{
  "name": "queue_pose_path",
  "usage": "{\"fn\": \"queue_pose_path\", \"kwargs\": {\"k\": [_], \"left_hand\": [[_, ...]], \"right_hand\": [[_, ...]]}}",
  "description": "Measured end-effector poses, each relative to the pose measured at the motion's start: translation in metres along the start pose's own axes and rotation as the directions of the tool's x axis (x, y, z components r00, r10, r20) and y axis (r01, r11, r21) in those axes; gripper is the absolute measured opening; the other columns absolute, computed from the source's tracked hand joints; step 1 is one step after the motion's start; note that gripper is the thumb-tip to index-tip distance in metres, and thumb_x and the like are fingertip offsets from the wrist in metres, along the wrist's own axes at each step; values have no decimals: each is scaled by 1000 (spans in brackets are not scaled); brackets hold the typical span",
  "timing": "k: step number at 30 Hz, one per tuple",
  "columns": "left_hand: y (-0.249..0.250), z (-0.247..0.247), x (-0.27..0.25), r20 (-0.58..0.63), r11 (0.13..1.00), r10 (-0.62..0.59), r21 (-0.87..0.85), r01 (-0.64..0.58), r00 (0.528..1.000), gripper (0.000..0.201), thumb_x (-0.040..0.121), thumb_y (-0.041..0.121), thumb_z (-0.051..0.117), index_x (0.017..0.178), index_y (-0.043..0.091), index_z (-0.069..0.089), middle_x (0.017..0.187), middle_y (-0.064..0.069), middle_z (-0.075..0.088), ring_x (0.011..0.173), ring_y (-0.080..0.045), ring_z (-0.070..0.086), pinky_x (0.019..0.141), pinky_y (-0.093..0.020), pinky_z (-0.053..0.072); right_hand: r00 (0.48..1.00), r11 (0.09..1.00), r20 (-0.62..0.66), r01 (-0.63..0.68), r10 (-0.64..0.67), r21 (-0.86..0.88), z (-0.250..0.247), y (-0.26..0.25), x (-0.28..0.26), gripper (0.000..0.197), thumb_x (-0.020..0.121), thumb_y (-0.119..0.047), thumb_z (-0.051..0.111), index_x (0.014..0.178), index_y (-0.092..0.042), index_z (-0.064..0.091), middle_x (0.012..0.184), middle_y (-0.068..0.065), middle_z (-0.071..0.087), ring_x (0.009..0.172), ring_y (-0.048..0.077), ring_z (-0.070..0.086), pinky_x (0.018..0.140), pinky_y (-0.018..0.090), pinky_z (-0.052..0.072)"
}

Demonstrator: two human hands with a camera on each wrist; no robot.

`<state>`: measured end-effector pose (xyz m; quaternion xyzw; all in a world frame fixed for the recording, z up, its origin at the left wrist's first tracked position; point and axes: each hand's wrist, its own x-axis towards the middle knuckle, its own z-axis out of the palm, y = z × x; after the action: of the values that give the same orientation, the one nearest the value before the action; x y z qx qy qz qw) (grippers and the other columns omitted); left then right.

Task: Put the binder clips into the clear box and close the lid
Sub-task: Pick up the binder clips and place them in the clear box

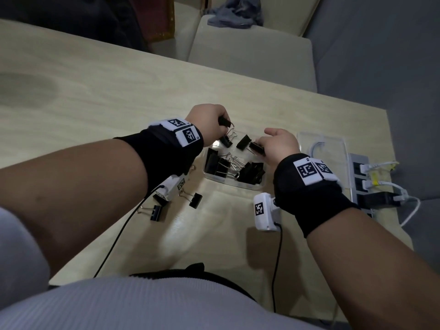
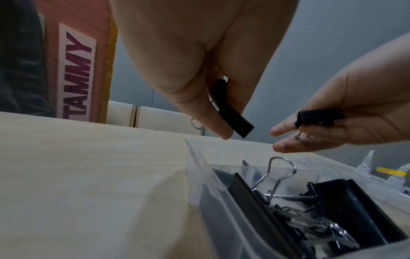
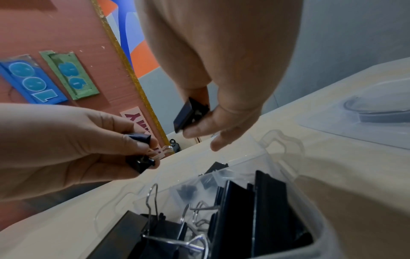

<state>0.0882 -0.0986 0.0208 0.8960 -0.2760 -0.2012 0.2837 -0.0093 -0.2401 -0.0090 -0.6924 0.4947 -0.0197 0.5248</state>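
The left hand [image 1: 209,122] pinches binder clips [image 2: 230,112] over the clear box [image 1: 234,184] near the table's [image 1: 95,96] right edge; the right hand [image 1: 281,146] grips another clip [image 1: 256,147]. Most clips are boxed, three loose clips [image 1: 195,200] remain, and the lid [image 1: 321,148] lies off, beside the box.

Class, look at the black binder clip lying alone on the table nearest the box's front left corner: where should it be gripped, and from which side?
Grip the black binder clip across its folded black body, coming from above. The body lies flat on the pale wooden table, and its wire handles trail off to the left, too thin for a firm hold.
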Motion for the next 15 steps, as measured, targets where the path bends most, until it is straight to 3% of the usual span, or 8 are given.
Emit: {"fn": "queue_pose_path", "kwargs": {"k": [2,7,9,11,13,15], "left_hand": [[-1,0,0,-13,1000,-7,-16,7,1000,20,85,16,61,104,16,68,107,-4,72,99,-23,66,89,-29,50],[1,3,-2,67,998,30,-56,-26,997,33,91,18,55,123,21,60,124,0,66,113,-19,61,93,-24,42],[1,1,-4,91,998,58,-43,-54,994,37,91,18,54,128,24,56,132,2,60,114,-18,60,97,-26,43],[-1,-5,-7,87,997,83,-4,-83,993,39,90,17,53,128,25,56,132,5,60,108,-17,61,96,-28,44],[-8,-13,-13,63,994,96,35,-99,993,36,89,17,54,124,26,57,124,5,63,95,-14,59,92,-31,46],[-20,-20,-21,48,992,91,82,-95,995,31,87,17,54,117,25,60,112,4,67,87,-13,56,86,-31,47]], "right_hand": [[1000,999,-16,-1,1,41,-2,0,-2,51,66,-24,65,116,-19,62,116,10,65,102,28,64,94,45,51],[998,988,1,56,-56,142,-7,-10,-21,42,90,-27,55,131,-22,51,126,5,57,96,15,59,96,44,50],[994,993,29,107,-109,55,-9,-14,-31,43,92,-30,51,134,-23,48,135,4,52,112,19,55,100,44,47],[980,978,36,197,-195,-63,-10,-16,-44,40,93,-32,50,132,-22,49,135,3,53,117,19,53,103,41,44],[942,925,47,335,-332,-177,-7,-11,-61,31,93,-29,51,123,-21,56,125,0,57,104,12,57,99,32,44],[872,837,124,490,-474,-243,-1,-1,-82,19,92,-23,54,109,-20,62,106,-7,55,82,-1,54,83,20,45]]}}
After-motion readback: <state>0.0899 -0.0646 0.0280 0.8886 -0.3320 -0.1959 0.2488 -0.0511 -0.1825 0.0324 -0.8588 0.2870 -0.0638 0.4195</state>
